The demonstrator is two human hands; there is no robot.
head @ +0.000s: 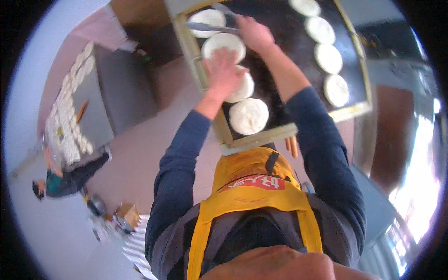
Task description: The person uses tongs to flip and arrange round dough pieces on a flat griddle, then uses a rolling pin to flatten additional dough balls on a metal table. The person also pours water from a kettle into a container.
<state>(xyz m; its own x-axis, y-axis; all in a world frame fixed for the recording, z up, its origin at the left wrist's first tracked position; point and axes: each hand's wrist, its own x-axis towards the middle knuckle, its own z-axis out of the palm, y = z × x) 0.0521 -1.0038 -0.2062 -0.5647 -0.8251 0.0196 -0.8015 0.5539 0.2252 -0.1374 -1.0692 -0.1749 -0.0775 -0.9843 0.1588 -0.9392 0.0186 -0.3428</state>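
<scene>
My left hand point(224, 71) lies with fingers spread over two flat, pale dough rounds: the upper dough round point(211, 43) and the lower dough round point(246, 89). It appears to rest on them and grips nothing. My right hand point(254, 33) is closed around metal tongs point(206, 27), whose two arms point left. One arm passes above the far-left dough round point(207, 17); whether it touches cannot be told. Closest to me is another dough round point(249, 116). All of these sit on a dark griddle point(283, 70) with a yellowish raised rim point(259, 137).
Several dough rounds point(328, 58) line the griddle's right side. Orange-brown rods point(291, 146) show below its near rim. Far left, a person point(66, 182) works at a table point(92, 105) bearing many dough pieces point(70, 119) and a rolling pin point(82, 111). A cardboard box point(128, 214) sits behind.
</scene>
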